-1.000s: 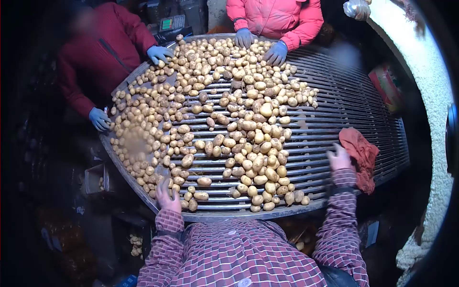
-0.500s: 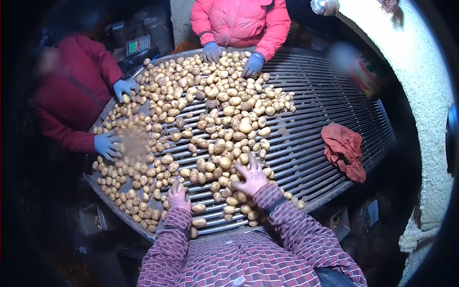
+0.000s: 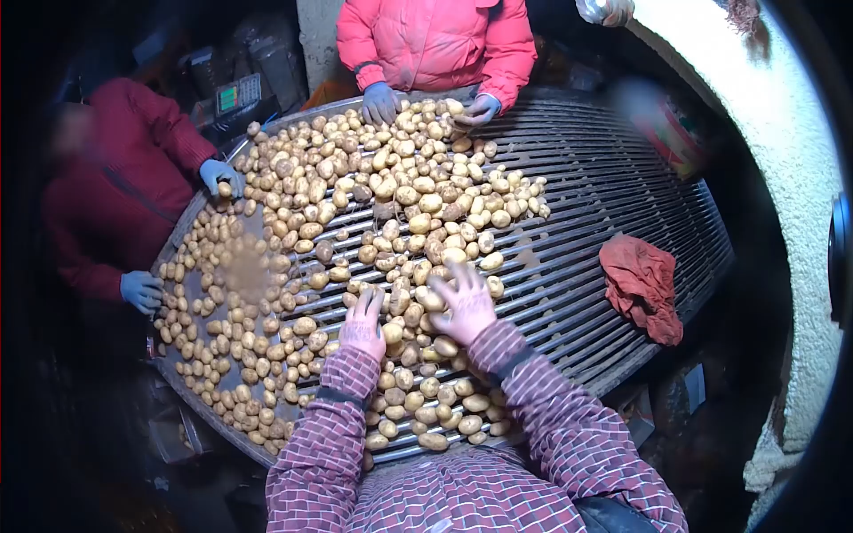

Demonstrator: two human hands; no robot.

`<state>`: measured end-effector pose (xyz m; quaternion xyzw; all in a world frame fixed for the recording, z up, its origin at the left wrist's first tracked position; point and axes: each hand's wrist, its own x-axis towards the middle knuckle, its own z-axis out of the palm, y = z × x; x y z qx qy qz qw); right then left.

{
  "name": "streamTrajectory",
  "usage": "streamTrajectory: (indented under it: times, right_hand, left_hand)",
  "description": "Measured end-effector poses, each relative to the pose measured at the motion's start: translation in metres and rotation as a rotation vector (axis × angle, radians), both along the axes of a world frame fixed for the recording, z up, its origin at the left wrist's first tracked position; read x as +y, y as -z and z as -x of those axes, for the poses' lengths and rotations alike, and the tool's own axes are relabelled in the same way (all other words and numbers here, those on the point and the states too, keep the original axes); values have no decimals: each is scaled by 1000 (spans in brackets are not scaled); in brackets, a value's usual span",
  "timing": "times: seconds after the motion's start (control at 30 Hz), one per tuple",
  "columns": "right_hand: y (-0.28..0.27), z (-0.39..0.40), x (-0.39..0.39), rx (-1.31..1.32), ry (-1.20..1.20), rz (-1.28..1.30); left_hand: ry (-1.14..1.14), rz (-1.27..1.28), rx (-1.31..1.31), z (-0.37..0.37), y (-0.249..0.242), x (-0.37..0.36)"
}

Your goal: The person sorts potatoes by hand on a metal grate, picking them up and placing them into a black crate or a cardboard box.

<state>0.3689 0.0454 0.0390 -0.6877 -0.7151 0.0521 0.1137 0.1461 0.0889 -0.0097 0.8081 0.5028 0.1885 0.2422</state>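
A big round metal grate table (image 3: pixel 613 204) carries a wide spread of small yellow-brown potatoes (image 3: pixel 391 204). My left hand (image 3: pixel 362 322) lies flat on the potatoes near the front middle, fingers apart. My right hand (image 3: pixel 462 306) rests just to its right, fingers spread over the potatoes, holding nothing. Both my sleeves are red plaid.
A person in a pink jacket (image 3: pixel 435 40) with blue gloves works at the far edge. Another in a dark red jacket (image 3: pixel 115 195) with blue gloves stands at the left. A crumpled red cloth (image 3: pixel 641 284) lies on the grate's right side. A scale (image 3: pixel 235 93) sits behind.
Both my hands moved forward onto the potatoes; the right came in from beside the red cloth to the middle. The view shifted, and the left person's hands moved.
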Motion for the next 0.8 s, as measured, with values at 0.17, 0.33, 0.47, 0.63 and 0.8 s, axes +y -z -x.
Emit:
streamTrajectory:
  times: [0.17,0.33,0.47,0.63,0.8]
  right_hand:
    - [16,-9,70,60,210,335]
    - [18,6,-3,-61,-135,173]
    - [26,-17,-84,-24,-61,276]
    - [30,-66,-139,58,55,281]
    - [53,-107,-130,740,433,136]
  left_hand:
    - [204,-4,271,-57,16,45]
    - [276,-24,391,-53,-12,-11]
    - [188,-62,318,-16,-12,-91]
    - [324,-16,75,19,4,-134]
    - [-282,479,-696,51,2,-151]
